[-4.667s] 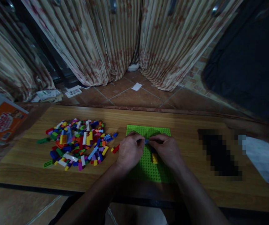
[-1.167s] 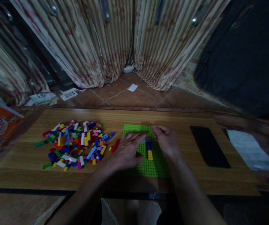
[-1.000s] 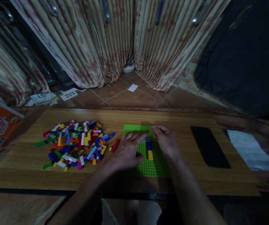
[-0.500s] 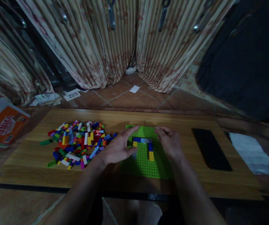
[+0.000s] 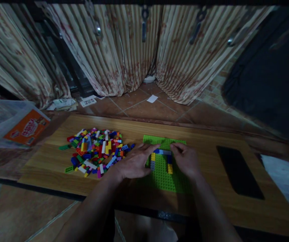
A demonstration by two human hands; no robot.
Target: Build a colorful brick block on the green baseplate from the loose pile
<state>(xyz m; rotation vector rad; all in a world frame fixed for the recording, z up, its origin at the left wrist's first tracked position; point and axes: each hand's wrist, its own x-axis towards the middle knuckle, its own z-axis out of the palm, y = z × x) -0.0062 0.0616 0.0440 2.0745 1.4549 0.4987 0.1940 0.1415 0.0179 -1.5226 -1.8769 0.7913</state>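
Observation:
A green baseplate (image 5: pixel 163 185) lies on the table, bearing a three-sided outline of toy bricks. Its back row (image 5: pixel 165 152) is blue and greyish blue; the left leg (image 5: pixel 153 162) is yellow and grey, and the right leg (image 5: pixel 169 164) dark blue and yellow. My left hand (image 5: pixel 136 162) reaches over the plate's left side, fingers stretched and thumb apart, fingertips near the outline's back left corner. At the back right corner is my right hand (image 5: pixel 187 159), its fingers closed in a pinch. Whatever they may hold is hidden.
Left of the plate is a heap of loose coloured bricks (image 5: pixel 97 153). A black flat slab (image 5: pixel 239 171) lies at the right, with a white sheet (image 5: pixel 284 178) beyond it. A clear plastic bin with an orange label (image 5: pixel 28 127) stands past the wooden table's (image 5: pixel 58 181) left end.
The view has shifted, so everything sits farther right. My left fingers have come closer to the outline's back row. The right hand stays by the back right corner, still pinched.

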